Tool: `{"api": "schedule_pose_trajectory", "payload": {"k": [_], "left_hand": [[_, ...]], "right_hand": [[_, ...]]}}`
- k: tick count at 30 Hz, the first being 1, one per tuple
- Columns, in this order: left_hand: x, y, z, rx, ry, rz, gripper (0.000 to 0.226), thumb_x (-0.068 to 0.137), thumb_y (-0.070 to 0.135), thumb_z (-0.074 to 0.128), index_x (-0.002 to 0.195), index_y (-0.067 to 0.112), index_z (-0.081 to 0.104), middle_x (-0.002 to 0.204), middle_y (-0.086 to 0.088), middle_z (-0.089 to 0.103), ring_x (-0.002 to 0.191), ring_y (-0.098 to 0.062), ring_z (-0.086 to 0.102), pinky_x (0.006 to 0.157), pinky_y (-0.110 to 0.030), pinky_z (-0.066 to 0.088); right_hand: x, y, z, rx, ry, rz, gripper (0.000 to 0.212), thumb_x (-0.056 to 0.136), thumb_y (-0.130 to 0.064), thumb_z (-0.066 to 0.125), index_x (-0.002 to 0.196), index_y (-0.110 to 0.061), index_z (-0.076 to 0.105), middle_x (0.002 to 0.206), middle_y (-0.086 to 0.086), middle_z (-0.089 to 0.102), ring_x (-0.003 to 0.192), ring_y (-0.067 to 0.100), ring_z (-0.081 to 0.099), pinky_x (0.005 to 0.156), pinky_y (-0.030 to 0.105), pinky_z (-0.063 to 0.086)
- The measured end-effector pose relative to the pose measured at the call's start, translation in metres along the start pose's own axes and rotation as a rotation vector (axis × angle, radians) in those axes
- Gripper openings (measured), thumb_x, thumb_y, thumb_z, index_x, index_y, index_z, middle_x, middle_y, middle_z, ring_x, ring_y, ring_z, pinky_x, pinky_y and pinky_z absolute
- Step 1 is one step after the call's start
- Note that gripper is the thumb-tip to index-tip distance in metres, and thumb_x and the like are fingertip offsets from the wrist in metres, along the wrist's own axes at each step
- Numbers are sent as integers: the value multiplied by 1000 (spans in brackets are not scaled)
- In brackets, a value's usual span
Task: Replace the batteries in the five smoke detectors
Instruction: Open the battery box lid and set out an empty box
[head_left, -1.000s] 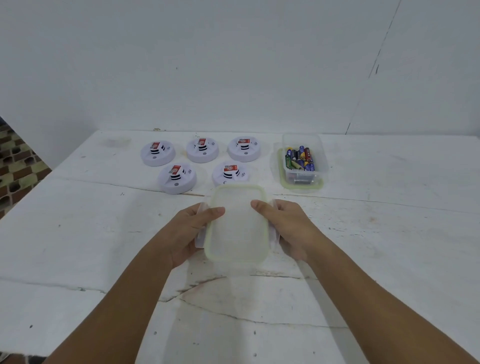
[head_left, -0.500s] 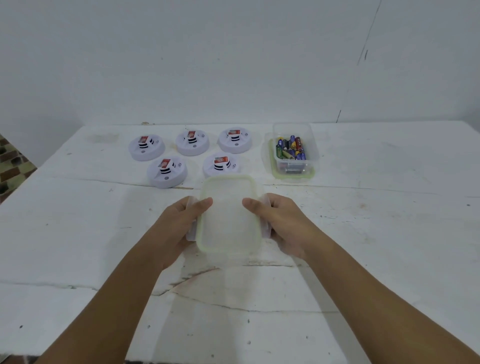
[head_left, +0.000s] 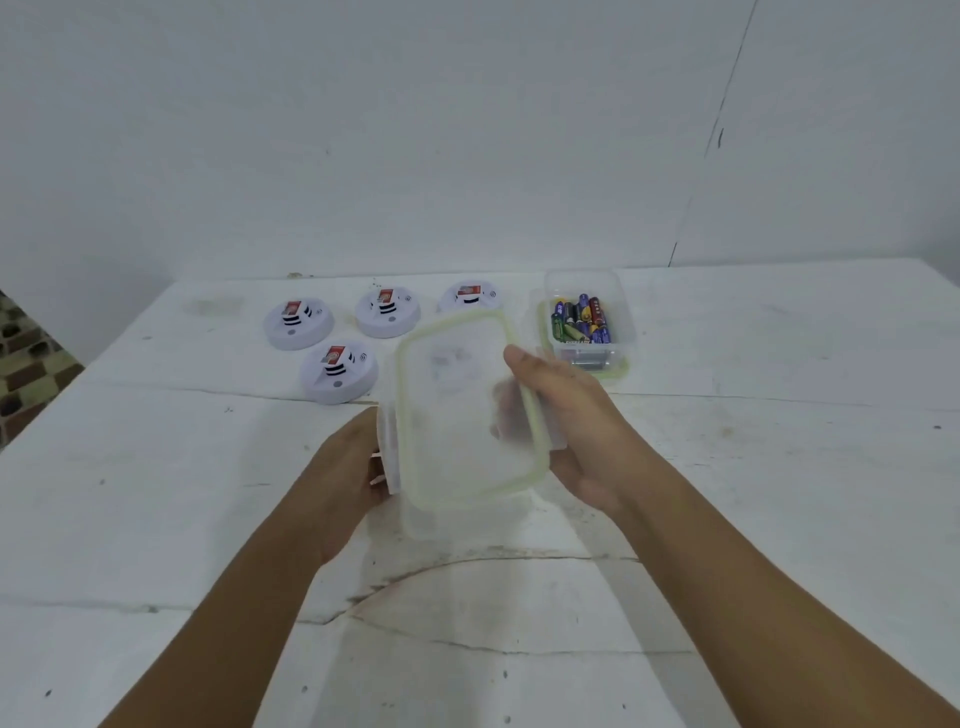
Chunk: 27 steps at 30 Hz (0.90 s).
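White wall behind; white, cracked and scuffed tabletop (head_left: 779, 493) running to it. A strip of patterned floor tile (head_left: 26, 364) shows past the left edge.

Your left hand (head_left: 337, 478) and right hand (head_left: 576, 421) hold a translucent lid (head_left: 462, 410) with a pale green rim, raised off the tabletop and tilted up toward the camera. Left grip: fingers pressed against the lid's left edge, at the clear side flap; fingertips mostly hidden behind the lid. Right grip: thumb on top of the lid near its upper right corner, the other fingers underneath, seen dimly through the plastic, so the lid is pinched between them. A clear container body appears to sit under the lid's near edge, but blur prevents a firm reading.

Smoke detectors: four visible, round, white, each with a red label. Back row: left (head_left: 297, 322), middle (head_left: 387, 313), and a third (head_left: 470, 296) partly covered by the lid. One nearer detector (head_left: 338, 371) sits just left of the lid. A fifth cannot be made out here.

Batteries (head_left: 582, 322): mixed colours, lying in an open clear box (head_left: 626, 332) on the tabletop, right of the detectors, just beyond your right hand.
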<state>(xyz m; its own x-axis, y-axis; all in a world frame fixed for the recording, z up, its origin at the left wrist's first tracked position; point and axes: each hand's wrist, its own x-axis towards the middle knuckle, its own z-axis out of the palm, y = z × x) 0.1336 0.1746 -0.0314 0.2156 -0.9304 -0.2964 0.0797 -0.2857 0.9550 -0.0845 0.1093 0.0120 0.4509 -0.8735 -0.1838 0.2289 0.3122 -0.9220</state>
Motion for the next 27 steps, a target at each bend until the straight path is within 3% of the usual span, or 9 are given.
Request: {"api": "schedule_pose_trajectory", "payload": {"k": [2, 5, 9, 11, 14, 17, 21, 25, 27], "left_hand": [[0, 2, 2, 156, -18, 43, 24, 94, 17, 64, 110, 32, 73, 109, -14, 74, 95, -35, 64, 94, -51, 52], [4, -1, 3, 280, 4, 59, 27, 97, 8, 62, 103, 34, 65, 76, -4, 59, 73, -29, 55, 81, -49, 52], [5, -5, 3, 281, 102, 110, 35, 99, 5, 56, 115, 36, 54, 72, -1, 50, 68, -21, 53, 71, -38, 46], [4, -3, 1, 257, 148, 140, 38, 99, 3, 54, 118, 36, 51, 73, -4, 49, 58, -15, 51, 63, -32, 43], [5, 2, -6, 198, 184, 157, 39, 98, 1, 54, 116, 35, 53, 68, -2, 48, 56, -16, 47, 67, -39, 36], [4, 9, -14, 193, 212, 168, 39, 98, -1, 53, 117, 33, 55, 59, 9, 45, 50, -8, 45, 69, -39, 36], [2, 17, -25, 192, 256, 214, 39, 98, -2, 53, 119, 31, 55, 69, -1, 46, 50, -9, 46, 67, -36, 38], [0, 24, -21, 193, 213, 250, 39, 98, -2, 54, 118, 31, 55, 69, 1, 45, 52, -8, 45, 69, -35, 40], [2, 27, -10, 197, 161, 251, 38, 98, -1, 55, 119, 31, 55, 61, 9, 46, 52, -7, 46, 70, -34, 42]], "right_hand": [[-2, -14, 4, 117, -23, -52, 18, 98, -30, 72, 90, -18, 60, 74, -2, 60, 61, 15, 56, 74, 34, 50], [-12, -41, 3, 62, 55, -186, 21, 102, -17, 64, 85, -22, 53, 70, -7, 59, 55, 10, 56, 56, 26, 47], [-16, -53, -16, -458, 233, -359, 18, 99, -25, 63, 102, -31, 46, 85, 7, 54, 69, 19, 49, 64, 36, 41], [-12, -40, -20, -754, 293, -378, 20, 98, -24, 60, 104, -30, 42, 79, 2, 51, 61, 15, 45, 60, 33, 40], [-3, -6, -15, -1074, 253, -294, 22, 96, -25, 57, 104, -28, 37, 66, -1, 53, 58, 20, 53, 62, 39, 49], [11, 28, -6, -1299, 175, -147, 23, 100, -41, 54, 106, -27, 36, 77, -1, 61, 76, 28, 61, 75, 44, 54], [19, 56, 0, -1264, 80, 18, 36, 101, -61, 45, 102, -27, 54, 89, -7, 69, 85, 19, 65, 79, 39, 55], [23, 55, -16, -970, 161, 23, 30, 102, -51, 55, 88, -27, 64, 79, -2, 72, 72, 22, 69, 74, 37, 58], [24, 48, -28, -1022, 236, -48, 20, 100, -45, 61, 89, -29, 67, 79, -6, 71, 74, 15, 68, 71, 32, 54]]}}
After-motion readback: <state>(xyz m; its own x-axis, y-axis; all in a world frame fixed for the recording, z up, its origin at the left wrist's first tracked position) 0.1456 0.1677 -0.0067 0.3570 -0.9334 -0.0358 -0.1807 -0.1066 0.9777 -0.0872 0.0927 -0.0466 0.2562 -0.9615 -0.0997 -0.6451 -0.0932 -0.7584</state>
